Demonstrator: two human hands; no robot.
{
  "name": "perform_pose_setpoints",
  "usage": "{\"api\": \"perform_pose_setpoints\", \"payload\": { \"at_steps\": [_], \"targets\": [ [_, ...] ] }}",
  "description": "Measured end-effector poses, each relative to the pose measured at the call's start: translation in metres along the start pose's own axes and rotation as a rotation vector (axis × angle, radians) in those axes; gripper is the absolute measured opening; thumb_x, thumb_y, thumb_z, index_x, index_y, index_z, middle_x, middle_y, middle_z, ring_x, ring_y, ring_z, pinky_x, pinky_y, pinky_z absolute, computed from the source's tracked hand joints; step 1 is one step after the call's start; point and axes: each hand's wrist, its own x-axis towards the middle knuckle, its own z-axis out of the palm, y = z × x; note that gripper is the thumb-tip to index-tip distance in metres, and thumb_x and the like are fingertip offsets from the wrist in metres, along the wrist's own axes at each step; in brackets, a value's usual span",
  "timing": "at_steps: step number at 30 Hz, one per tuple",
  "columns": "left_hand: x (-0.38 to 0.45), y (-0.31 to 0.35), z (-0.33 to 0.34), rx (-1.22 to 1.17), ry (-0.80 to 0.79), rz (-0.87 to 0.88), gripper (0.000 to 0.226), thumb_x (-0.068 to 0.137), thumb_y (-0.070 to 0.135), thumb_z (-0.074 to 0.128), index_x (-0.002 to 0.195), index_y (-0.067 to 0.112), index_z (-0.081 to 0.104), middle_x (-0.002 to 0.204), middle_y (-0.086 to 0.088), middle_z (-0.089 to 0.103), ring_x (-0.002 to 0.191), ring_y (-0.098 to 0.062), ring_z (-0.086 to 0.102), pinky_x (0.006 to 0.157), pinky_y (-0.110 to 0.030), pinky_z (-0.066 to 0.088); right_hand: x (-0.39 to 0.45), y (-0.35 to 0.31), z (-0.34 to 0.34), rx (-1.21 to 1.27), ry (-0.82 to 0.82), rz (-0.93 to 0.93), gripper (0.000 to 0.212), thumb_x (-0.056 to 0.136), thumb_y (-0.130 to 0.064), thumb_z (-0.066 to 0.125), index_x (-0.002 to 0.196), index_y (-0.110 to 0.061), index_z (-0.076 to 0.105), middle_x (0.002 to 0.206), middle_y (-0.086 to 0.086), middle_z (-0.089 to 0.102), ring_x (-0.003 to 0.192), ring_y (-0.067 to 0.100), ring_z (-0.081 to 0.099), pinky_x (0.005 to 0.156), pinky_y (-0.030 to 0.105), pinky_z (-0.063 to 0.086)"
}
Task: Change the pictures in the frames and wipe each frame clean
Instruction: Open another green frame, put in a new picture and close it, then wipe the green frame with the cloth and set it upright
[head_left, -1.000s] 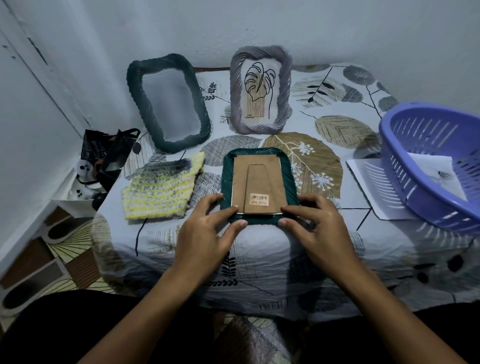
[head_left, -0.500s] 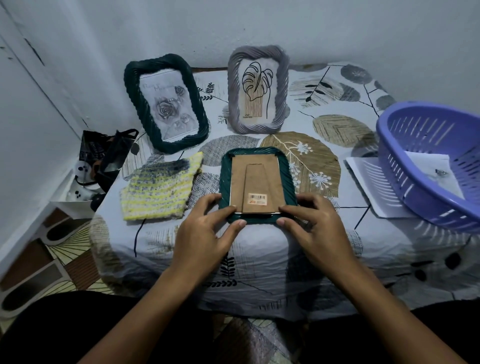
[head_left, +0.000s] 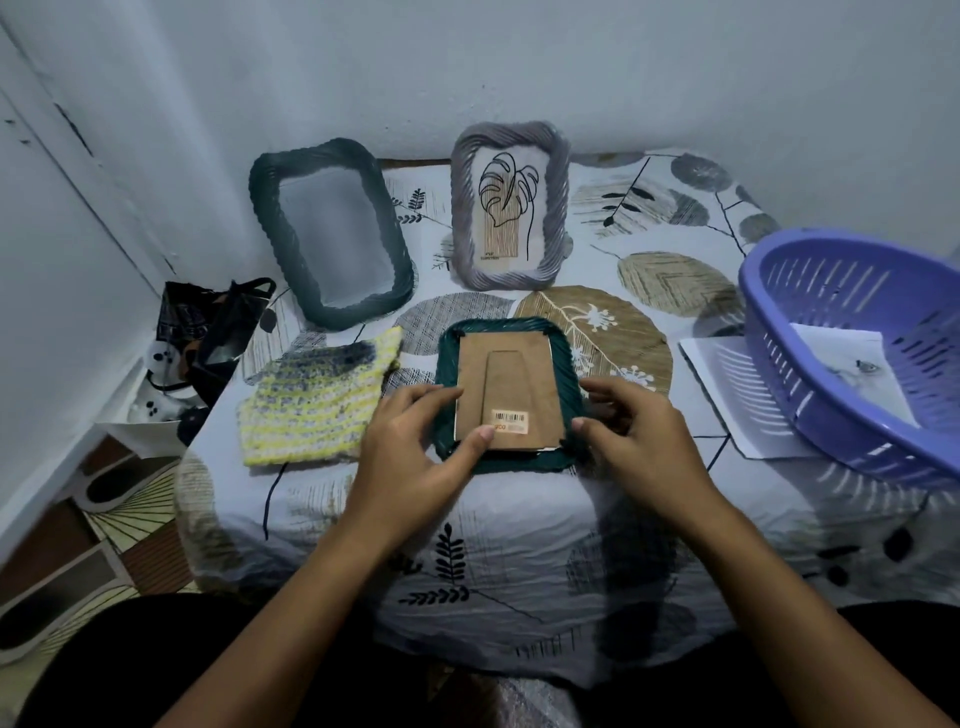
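We see the green frame (head_left: 506, 395) face down on the tabletop (head_left: 519, 519), cardboard backing (head_left: 506, 387) upward. The left hand (head_left: 415, 452) presses its thumb on the backing's lower edge; the right hand (head_left: 641, 447) rests loosely curled against the frame's right rim, gripping nothing.

Plain pale walls (head_left: 597, 67) meet in a corner at eleven o'clock, the left one scuffed with dark marks. A desk (head_left: 519, 530) fills the middle, draped in a white cloth printed with leaves. At eight o'clock lies a patterned brown-and-cream floor (head_left: 104, 551). The light is dim and bluish.
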Motion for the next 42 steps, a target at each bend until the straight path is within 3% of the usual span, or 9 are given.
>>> {"api": "perform_pose_setpoints", "payload": {
  "at_steps": [4, 9, 15, 18, 22, 25, 27, 31, 42],
  "targets": [
    [0.015, 0.007, -0.001, -0.103, 0.016, -0.093, 0.044, 0.086, 0.034, 0.069, 0.124, 0.013, 0.063, 0.115, 0.004, 0.061, 0.103, -0.007, 0.057, 0.08, -0.008, 0.044, 0.02, -0.007, -0.006, -0.023, -0.032, 0.132, 0.042, 0.088, -0.013, 0.066, 0.129, -0.01, 0.057, 0.103, 0.006, 0.065, 0.093, 0.019, 0.062, 0.084, 0.031, 0.051],
    [0.047, 0.009, -0.007, -0.189, -0.038, -0.268, 0.039, 0.084, 0.026, 0.073, 0.119, 0.012, 0.066, 0.108, -0.004, 0.068, 0.1, -0.015, 0.062, 0.087, -0.029, 0.051, 0.039, -0.018, -0.016, -0.041, -0.127, 0.243, 0.017, 0.09, -0.012, 0.063, 0.103, -0.001, 0.066, 0.087, 0.013, 0.068, 0.074, 0.022, 0.062, 0.079, 0.046, 0.054],
    [0.053, 0.008, -0.001, -0.429, -0.026, -0.412, 0.028, 0.084, 0.011, 0.072, 0.112, 0.007, 0.067, 0.099, -0.006, 0.07, 0.083, -0.005, 0.068, 0.071, -0.019, 0.054, 0.04, -0.02, -0.01, 0.014, -0.189, 0.235, 0.014, 0.09, -0.014, 0.063, 0.081, -0.025, 0.064, 0.081, 0.0, 0.068, 0.066, 0.01, 0.063, 0.055, 0.023, 0.046],
    [0.057, 0.012, -0.003, -0.506, -0.014, -0.421, 0.019, 0.086, 0.005, 0.068, 0.105, 0.006, 0.066, 0.088, -0.004, 0.068, 0.062, 0.006, 0.063, 0.055, -0.006, 0.045, 0.042, -0.018, -0.007, 0.266, -0.131, 0.294, 0.013, 0.089, -0.007, 0.062, 0.083, -0.018, 0.063, 0.082, 0.003, 0.066, 0.059, 0.007, 0.061, 0.05, 0.02, 0.046],
    [0.059, 0.022, -0.01, -0.662, -0.003, -0.435, 0.008, 0.087, 0.0, 0.063, 0.094, 0.0, 0.067, 0.064, 0.003, 0.066, 0.056, -0.001, 0.059, 0.055, -0.014, 0.045, 0.04, -0.028, -0.014, 0.742, -0.048, 0.369, 0.015, 0.084, 0.002, 0.064, 0.093, -0.009, 0.06, 0.082, 0.011, 0.068, 0.06, 0.017, 0.064, 0.051, 0.029, 0.051],
    [0.062, 0.032, -0.015, -0.629, -0.017, -0.395, 0.009, 0.086, 0.006, 0.066, 0.095, 0.008, 0.07, 0.087, -0.011, 0.072, 0.078, -0.014, 0.064, 0.075, -0.034, 0.054, 0.04, -0.048, -0.031, 0.861, -0.037, 0.302, 0.024, 0.073, 0.001, 0.069, 0.094, -0.009, 0.064, 0.08, 0.008, 0.071, 0.064, 0.017, 0.066, 0.054, 0.027, 0.053],
    [0.062, 0.044, -0.018, -0.582, 0.015, -0.307, 0.012, 0.085, 0.008, 0.068, 0.097, 0.013, 0.07, 0.096, -0.013, 0.071, 0.085, -0.014, 0.066, 0.081, -0.032, 0.054, 0.041, -0.061, -0.04, 0.891, -0.012, 0.239, 0.031, 0.063, -0.006, 0.072, 0.093, -0.008, 0.066, 0.077, 0.006, 0.073, 0.065, 0.015, 0.068, 0.053, 0.023, 0.053],
    [0.071, 0.093, -0.024, -0.658, 0.006, -0.173, 0.012, 0.084, 0.015, 0.072, 0.095, 0.009, 0.07, 0.095, -0.013, 0.07, 0.093, -0.026, 0.067, 0.086, -0.039, 0.056, 0.039, -0.085, -0.044, 0.735, 0.083, 0.05, 0.03, 0.068, 0.0, 0.076, 0.094, -0.01, 0.066, 0.083, 0.007, 0.073, 0.076, 0.016, 0.071, 0.063, 0.021, 0.055],
    [0.086, 0.116, -0.025, -1.1, -0.046, -0.417, 0.024, 0.09, 0.006, 0.06, 0.068, 0.008, 0.05, 0.082, -0.018, 0.064, 0.079, -0.027, 0.064, 0.06, -0.035, 0.057, 0.027, -0.105, -0.021, -0.015, 0.235, -0.428, 0.037, 0.07, -0.02, 0.083, 0.103, -0.02, 0.067, 0.09, -0.008, 0.069, 0.081, 0.002, 0.063, 0.068, 0.02, 0.052]
  ]
}}
